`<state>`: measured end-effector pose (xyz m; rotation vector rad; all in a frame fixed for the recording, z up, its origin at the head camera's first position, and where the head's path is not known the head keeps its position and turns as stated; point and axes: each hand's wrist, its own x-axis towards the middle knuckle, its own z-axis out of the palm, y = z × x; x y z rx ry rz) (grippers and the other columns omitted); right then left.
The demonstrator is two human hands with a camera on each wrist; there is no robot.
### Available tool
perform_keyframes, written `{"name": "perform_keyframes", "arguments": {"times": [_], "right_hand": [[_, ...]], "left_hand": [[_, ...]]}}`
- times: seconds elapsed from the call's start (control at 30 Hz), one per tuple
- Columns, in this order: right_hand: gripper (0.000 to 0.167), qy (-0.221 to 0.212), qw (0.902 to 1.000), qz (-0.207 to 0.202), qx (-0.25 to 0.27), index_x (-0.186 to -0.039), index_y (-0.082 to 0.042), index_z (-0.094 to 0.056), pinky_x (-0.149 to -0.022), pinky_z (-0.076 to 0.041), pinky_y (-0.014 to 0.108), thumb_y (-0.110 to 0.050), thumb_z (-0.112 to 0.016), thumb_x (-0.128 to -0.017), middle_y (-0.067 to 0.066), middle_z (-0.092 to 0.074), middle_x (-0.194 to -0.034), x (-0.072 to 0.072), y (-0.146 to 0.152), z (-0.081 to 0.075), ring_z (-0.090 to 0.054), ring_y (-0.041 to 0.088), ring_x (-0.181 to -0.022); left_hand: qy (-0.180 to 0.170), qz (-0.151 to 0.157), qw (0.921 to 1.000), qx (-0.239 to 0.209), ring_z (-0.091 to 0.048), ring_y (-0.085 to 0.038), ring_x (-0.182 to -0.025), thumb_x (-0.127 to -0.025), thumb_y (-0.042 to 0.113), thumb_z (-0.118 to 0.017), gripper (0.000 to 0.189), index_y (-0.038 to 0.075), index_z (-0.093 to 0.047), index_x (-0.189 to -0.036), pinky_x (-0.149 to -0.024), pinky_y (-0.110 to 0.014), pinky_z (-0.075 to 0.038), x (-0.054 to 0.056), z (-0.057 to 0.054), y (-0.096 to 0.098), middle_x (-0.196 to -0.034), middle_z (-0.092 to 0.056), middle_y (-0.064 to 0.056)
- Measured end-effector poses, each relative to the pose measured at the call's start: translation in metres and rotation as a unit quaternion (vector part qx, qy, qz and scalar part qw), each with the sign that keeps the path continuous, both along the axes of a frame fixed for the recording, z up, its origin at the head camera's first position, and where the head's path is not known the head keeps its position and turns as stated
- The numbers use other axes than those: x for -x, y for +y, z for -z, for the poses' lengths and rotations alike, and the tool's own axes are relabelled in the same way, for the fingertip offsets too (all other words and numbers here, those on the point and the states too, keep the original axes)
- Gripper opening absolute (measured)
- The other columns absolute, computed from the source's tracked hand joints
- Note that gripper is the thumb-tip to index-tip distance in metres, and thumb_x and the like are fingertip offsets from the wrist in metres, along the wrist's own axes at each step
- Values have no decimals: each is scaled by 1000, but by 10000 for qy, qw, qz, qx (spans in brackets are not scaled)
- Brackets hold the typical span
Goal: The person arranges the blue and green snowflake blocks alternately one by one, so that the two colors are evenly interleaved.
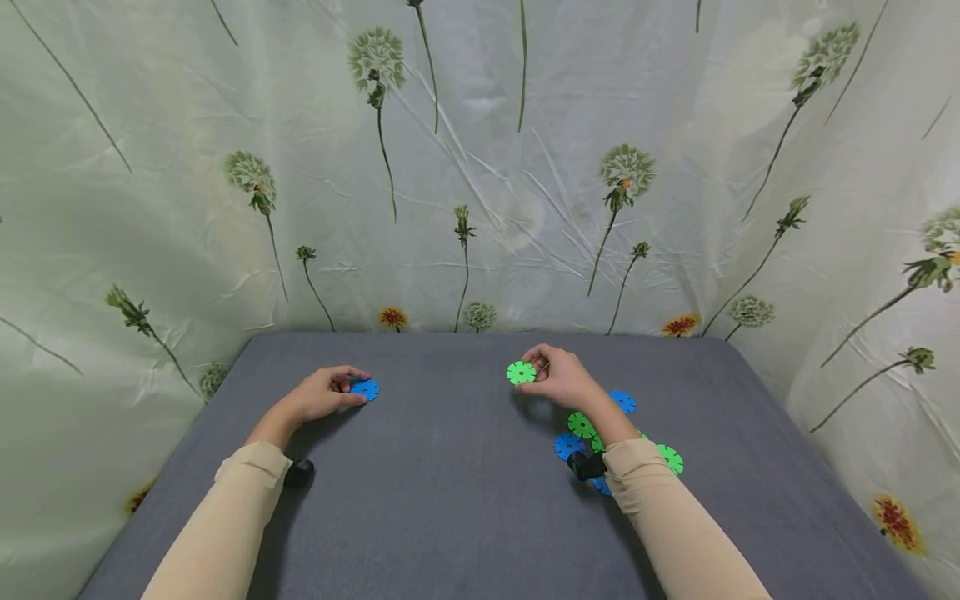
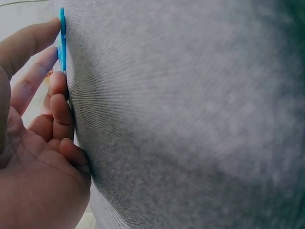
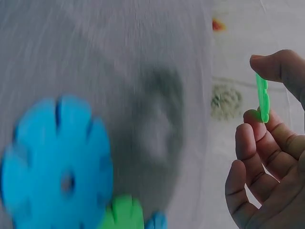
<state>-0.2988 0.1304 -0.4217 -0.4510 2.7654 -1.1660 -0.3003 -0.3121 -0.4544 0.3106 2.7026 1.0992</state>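
On the left side of the table my left hand (image 1: 324, 393) has thumb and finger at opposite edges of a blue notched disc (image 1: 366, 389), pinching it low at the tabletop. That disc (image 2: 62, 40) shows edge-on in the left wrist view. Farther right, my right hand (image 1: 561, 377) pinches a green notched disc (image 1: 521, 372) between thumb and fingers, raised above the table with a shadow below. In the right wrist view this green disc (image 3: 263, 98) stands edge-on, well apart from the cloth. Several more discs lie under my right forearm, partly hidden by it.
The loose group includes a blue disc (image 1: 568, 446), a green disc (image 1: 581, 425), another blue one (image 1: 622, 402) and a green one (image 1: 670, 459). A grey cloth covers the table (image 1: 435, 500). Behind it hangs a pale curtain (image 1: 480, 150) printed with dandelions.
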Motion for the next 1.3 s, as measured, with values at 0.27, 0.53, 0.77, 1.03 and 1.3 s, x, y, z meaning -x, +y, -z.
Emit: {"name": "perform_keyframes", "arguments": {"times": [0.27,0.53,0.77,1.03,1.3], "right_hand": [[44,-16,9997,-108,235,-125,-6,-69,-80,-54,31,-22,-88,-90,7,-68,-105,5,-45,11,-62,15,-86],[43,-13,9993,-176,337,-124,-8,-69,-80,-53,31,-23,-89,-89,5,-67,-105,9,-87,16,-61,14,-86],[41,-95,9993,-327,171,-123,-9,-70,-83,-54,31,-25,-88,-90,5,-69,-107,7,-122,14,-61,15,-91],[39,-202,9990,-392,-56,-121,-13,-71,-80,-50,29,-29,-89,-90,2,-68,-106,4,-155,15,-58,13,-89],[39,-235,9990,-286,-264,-118,-16,-73,-76,-48,27,-33,-90,-88,-2,-65,-100,1,-181,20,-56,10,-85]], "left_hand": [[-16,55,10000,-61,-50,-19,-81,-98,15,-79,45,-1,-67,-139,-69,-31,-41,0,0,2,-92,-56,-6],[33,43,10000,-27,-50,-19,-80,-98,15,-79,44,0,-68,-137,-69,-31,-40,-1,0,2,-91,-55,-5],[37,38,10000,-25,-52,-20,-80,-98,15,-80,43,1,-69,-137,-69,-32,-43,0,2,2,-92,-56,-5],[126,46,9999,-8,-51,-20,-81,-97,15,-80,42,0,-70,-135,-70,-31,-42,1,3,2,-92,-56,-5],[123,-21,9999,-17,-52,-19,-81,-98,14,-80,41,0,-70,-134,-70,-31,-44,1,5,2,-91,-56,-5]]}}
